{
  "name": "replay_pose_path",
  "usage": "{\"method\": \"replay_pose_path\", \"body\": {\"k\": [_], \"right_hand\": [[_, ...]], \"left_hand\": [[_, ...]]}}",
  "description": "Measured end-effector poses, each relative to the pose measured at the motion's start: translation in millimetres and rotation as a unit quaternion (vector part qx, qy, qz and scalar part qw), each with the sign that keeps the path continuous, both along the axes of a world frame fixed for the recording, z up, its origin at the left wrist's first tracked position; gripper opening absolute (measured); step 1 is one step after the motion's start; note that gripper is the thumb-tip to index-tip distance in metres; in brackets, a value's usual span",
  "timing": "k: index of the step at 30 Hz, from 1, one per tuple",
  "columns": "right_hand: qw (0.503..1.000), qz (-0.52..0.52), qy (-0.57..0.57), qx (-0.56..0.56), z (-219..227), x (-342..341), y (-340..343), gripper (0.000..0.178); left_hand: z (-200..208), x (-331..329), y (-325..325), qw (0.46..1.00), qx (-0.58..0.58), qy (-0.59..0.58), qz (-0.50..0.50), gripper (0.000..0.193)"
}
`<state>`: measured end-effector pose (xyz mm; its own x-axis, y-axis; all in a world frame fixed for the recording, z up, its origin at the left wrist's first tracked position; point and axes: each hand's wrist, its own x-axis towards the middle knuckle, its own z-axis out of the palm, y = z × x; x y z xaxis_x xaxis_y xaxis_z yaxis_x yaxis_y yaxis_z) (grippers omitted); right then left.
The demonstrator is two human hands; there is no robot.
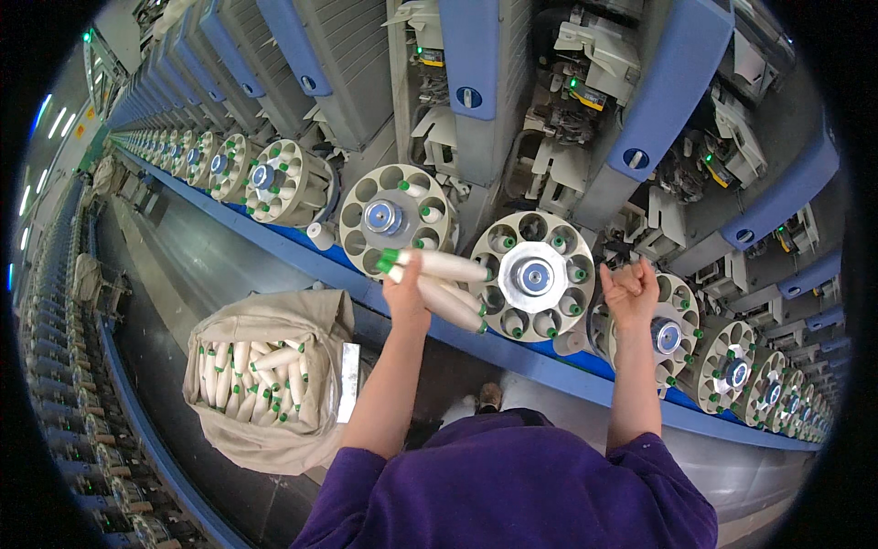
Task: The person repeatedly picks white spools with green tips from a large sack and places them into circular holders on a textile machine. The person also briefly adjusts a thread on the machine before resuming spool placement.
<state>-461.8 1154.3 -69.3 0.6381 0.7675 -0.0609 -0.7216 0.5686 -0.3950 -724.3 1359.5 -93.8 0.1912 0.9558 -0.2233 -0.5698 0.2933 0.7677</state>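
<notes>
My left hand (409,300) is wrapped round several cream yarn bobbins (450,266) with green tips. They lie slantwise, their right ends in front of the left edge of a round bobbin magazine (535,309), whose pockets hold green-tipped bobbins. To the left stands another round magazine (416,203), with bobbins in a few of its pockets and others unfilled. My right hand (631,291) is raised just right of the middle magazine, fingers curled in, with nothing visible in them. Behind it, a further magazine (679,302) is partly hidden by my wrist.
An open cloth sack (219,425) full of green-tipped bobbins stands at lower left. A blue rail (576,373) runs along the front of the magazine row. Blue-and-grey machine units (471,55) rise behind it. Another machine row (101,430) lines the far left.
</notes>
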Motion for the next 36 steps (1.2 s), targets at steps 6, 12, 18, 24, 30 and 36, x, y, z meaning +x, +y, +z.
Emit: {"method": "replay_pose_path", "body": {"k": [6,12,18,24,30,36], "right_hand": [[0.851,0.087,-0.441,-0.272,13,-88,81,0.027],[0.627,0.403,-0.556,-0.368,-13,-102,66,0.039],[0.879,0.157,-0.291,-0.344,-34,-43,38,0.038],[0.955,0.141,-0.173,-0.196,12,-11,10,0.04],[0.875,0.008,-0.411,-0.257,36,-9,26,0.026],[0.429,-0.071,-0.846,-0.308,-22,-36,73,0.027]], "left_hand": [[19,-1,-14,0.988,0.046,0.025,-0.144,0.046],[49,-40,-18,0.99,0.096,-0.099,-0.032,0.053],[23,-50,-29,0.993,0.071,-0.09,0.012,0.056],[-28,-1,-52,0.911,0.33,0.247,0.019,0.045],[-57,17,-97,0.886,0.375,0.247,-0.115,0.034],[-53,-11,-80,0.96,0.154,0.224,-0.067,0.018]]}}
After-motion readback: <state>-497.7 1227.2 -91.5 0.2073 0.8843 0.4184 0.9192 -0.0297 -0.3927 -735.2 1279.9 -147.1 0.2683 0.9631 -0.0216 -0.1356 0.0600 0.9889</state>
